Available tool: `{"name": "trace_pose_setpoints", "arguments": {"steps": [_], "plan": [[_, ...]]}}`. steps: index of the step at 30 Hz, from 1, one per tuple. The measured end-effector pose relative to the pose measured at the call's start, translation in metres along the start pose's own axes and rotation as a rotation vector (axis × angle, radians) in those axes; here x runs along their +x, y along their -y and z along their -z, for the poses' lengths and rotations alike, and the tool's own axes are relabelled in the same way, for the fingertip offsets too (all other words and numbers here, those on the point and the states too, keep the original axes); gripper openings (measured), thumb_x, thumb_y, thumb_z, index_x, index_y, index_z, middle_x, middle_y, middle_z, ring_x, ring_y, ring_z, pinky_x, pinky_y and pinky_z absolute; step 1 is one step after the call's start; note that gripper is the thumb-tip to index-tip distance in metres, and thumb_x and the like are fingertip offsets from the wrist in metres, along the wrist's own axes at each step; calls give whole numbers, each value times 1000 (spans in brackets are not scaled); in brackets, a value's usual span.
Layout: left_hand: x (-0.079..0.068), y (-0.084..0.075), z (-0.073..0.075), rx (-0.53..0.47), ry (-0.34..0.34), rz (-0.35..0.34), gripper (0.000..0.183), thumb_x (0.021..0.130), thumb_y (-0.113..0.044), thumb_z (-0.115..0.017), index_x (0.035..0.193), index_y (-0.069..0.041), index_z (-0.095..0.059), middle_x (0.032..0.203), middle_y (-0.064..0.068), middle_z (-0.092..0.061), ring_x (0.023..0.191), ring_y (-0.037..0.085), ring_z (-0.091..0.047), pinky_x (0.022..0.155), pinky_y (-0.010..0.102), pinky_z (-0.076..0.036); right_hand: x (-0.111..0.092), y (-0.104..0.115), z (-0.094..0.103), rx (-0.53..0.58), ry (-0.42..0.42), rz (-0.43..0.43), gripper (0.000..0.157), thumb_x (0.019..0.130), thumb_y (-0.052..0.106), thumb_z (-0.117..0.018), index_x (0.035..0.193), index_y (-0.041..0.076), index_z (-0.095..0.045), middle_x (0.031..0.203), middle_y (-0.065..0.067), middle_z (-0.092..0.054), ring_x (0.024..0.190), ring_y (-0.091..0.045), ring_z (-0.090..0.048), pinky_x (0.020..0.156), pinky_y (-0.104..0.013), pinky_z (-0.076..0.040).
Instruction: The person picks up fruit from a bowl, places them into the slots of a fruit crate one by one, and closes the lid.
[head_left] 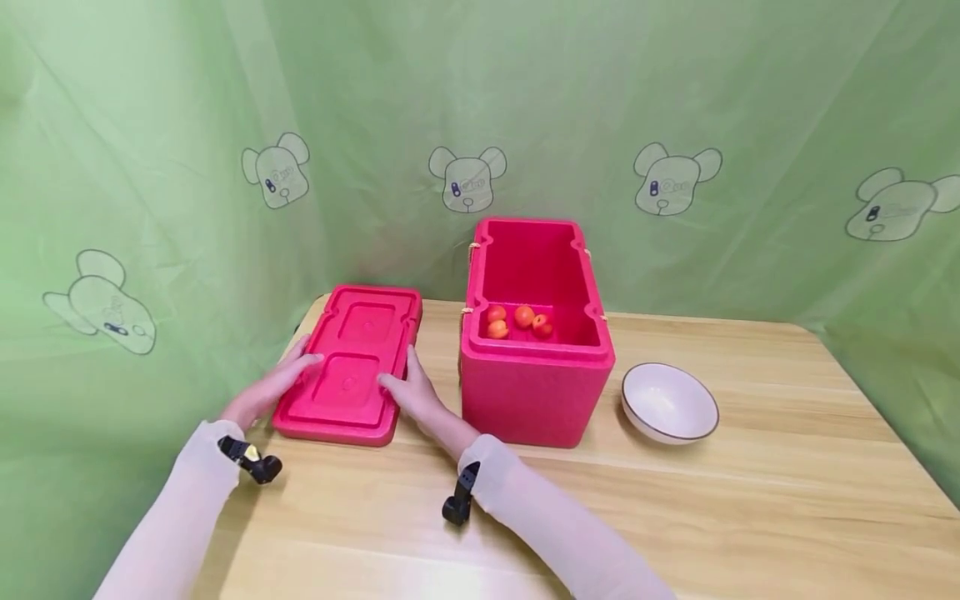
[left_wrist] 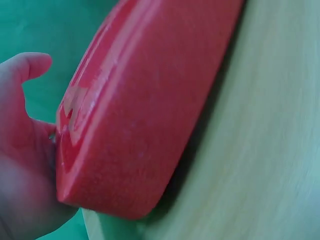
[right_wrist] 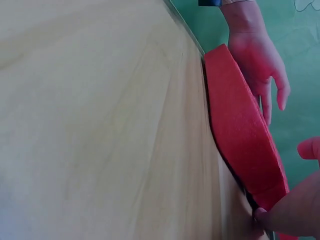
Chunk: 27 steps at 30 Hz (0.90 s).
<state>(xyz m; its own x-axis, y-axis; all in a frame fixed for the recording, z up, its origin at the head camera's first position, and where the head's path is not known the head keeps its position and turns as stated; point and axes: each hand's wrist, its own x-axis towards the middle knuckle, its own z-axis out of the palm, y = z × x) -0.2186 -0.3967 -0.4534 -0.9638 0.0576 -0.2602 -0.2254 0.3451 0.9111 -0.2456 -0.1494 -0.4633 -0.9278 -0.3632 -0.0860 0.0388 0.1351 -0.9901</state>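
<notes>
A flat red lid with two recessed panels lies on the table at the left. My left hand is at its left edge; in the left wrist view the thumb stands up away from it. At the lid's right edge is my right hand, its thumb raised and a fingertip at the lower edge in the right wrist view. Most other fingers of the right hand are hidden. Right of the lid stands an uncovered red box with several orange-red round fruits inside.
A white bowl with a dark rim sits right of the box. Thin cords run at the box's sides. Green curtains enclose the back and left of the wooden table.
</notes>
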Motion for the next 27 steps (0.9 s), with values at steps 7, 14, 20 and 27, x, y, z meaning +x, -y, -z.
{"name": "trace_pose_setpoints", "arguments": {"steps": [7, 14, 20, 27], "plan": [[-6, -22, -2, -187, -40, -17, 76, 98, -38, -39, 150, -22, 15, 157, 13, 6, 137, 32, -21, 112, 47, -23, -2, 19, -3, 75, -59, 82, 83, 86, 12, -57, 152, 18, -8, 156, -2, -20, 135, -16, -33, 111, -35, -31], [-18, -54, 4, -274, -170, -97, 71, 98, -41, -41, 151, -20, 1, 147, 9, -20, 99, 5, -44, 80, 20, -42, -10, 57, 1, 68, -92, 215, 79, 89, 10, -56, 152, 24, -10, 157, 7, -14, 140, -9, -24, 112, -33, -28], [-38, -107, 6, -383, -183, -244, 61, 97, -39, -45, 144, -27, -7, 123, -4, -38, 99, 10, -51, 77, 26, -50, -32, 111, 19, 31, -90, 416, 79, 91, 10, -56, 152, 21, -8, 159, 5, -7, 142, -7, -16, 113, -33, -26], [-55, -170, -8, -434, -73, -496, 55, 101, -29, -36, 150, -32, -13, 141, 4, -34, 114, 17, -49, 85, 29, -50, -83, 186, 52, 78, -55, 501, 77, 92, 7, -53, 152, 14, -5, 159, 3, 0, 145, -12, -7, 116, -36, -21]]}}
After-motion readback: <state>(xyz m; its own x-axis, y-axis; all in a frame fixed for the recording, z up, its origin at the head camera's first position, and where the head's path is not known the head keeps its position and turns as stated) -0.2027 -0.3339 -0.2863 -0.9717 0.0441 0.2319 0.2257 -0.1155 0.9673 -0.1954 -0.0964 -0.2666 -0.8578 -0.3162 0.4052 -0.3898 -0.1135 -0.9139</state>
